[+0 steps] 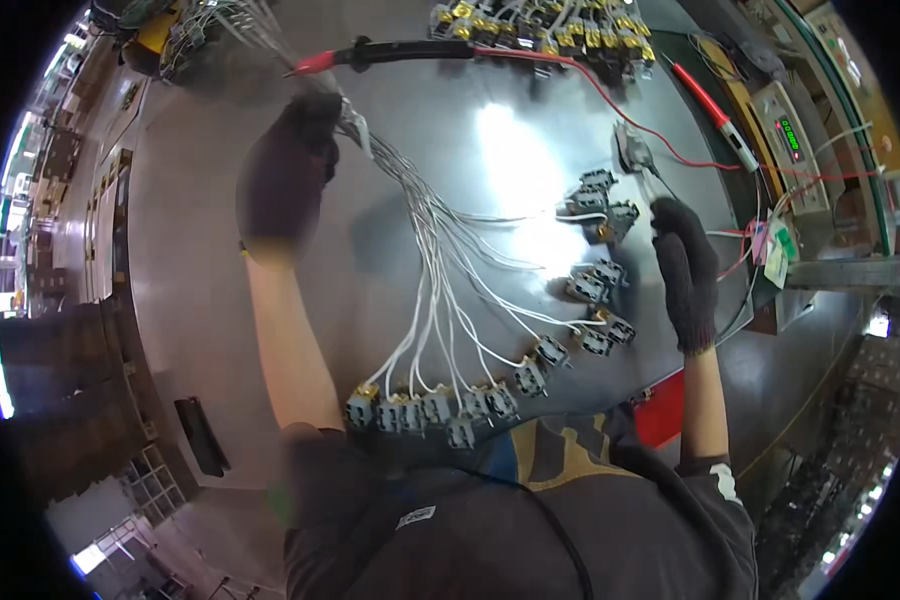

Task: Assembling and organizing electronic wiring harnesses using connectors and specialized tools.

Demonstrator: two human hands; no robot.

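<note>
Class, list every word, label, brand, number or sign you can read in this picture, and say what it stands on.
Digital display on the pale instrument box: lit green digits, not copied out here.
White label on the dark shirt: small dark marks, too blurred to read.
Coloured paper tags beside the box: any writing is too small to read.

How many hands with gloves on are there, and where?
2: the left hand, blurred, is up at the bundle of white wires; the right hand is beside some grey connectors. I see no others.
</note>
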